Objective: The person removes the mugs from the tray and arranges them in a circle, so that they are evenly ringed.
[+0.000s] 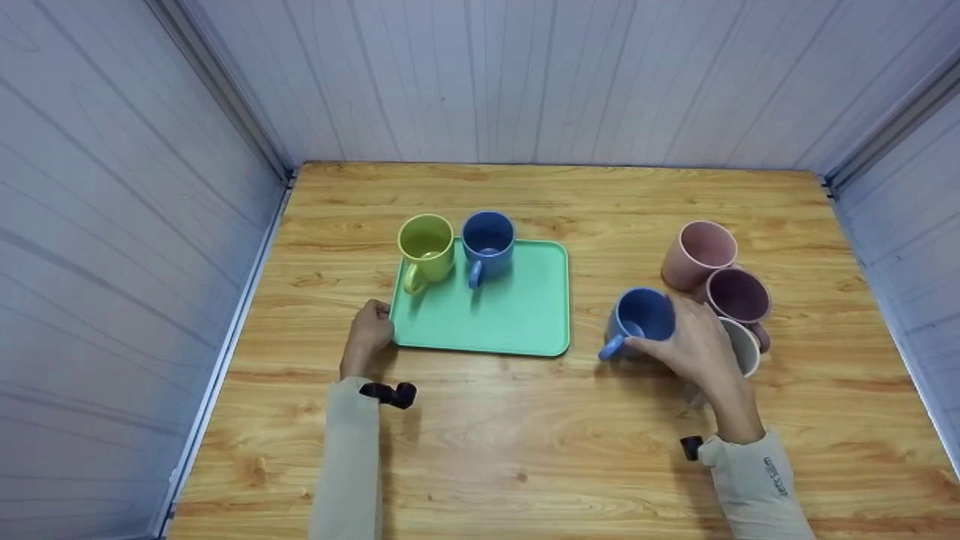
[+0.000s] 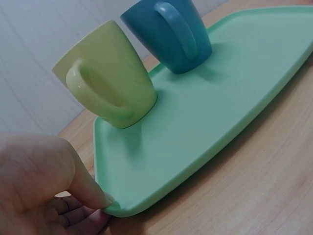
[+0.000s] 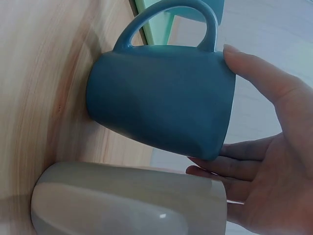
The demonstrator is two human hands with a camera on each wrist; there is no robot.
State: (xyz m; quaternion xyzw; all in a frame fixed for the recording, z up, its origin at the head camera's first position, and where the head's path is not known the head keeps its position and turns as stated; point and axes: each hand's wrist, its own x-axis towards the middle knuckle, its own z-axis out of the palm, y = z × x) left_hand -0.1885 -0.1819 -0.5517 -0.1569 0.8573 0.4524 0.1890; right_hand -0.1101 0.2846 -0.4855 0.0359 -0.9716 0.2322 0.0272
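Blue mug (image 1: 646, 309), one, held.

Head view: the mug is to the right of the green tray (image 1: 517, 319), over the wooden table (image 1: 480, 465), mouth up, its handle (image 1: 613, 347) pointing left and toward the wearer. Right hand (image 1: 697, 341): gripping the mug near its rim. Left hand (image 1: 369, 328): pinching the tray's near left corner. Close by the right hand: pink mug (image 1: 681, 268), mauve mug (image 1: 739, 295), off-white mug (image 1: 742, 352). Likely hazard: a sideways swing of hand or wrist could knock the off-white mug into its neighbours.

Left wrist view: thumb over the tray's rim, fingers tucked at its outer side. Yellow-green mug and second blue mug (image 2: 168, 41) upright on the tray, along its far side. Possible hazard: a tug or lift at this corner might tilt the tray and slide or topple both.

Right wrist view: thumb at the rim beside the handle, fingers opposite; base contact with the table cannot be told. Probable hazards: a hold so high on smooth walls may let the mug slip or swing; lower fingers, close to the off-white mug's rim, could drag it along; the jutting handle might catch the tray edge.
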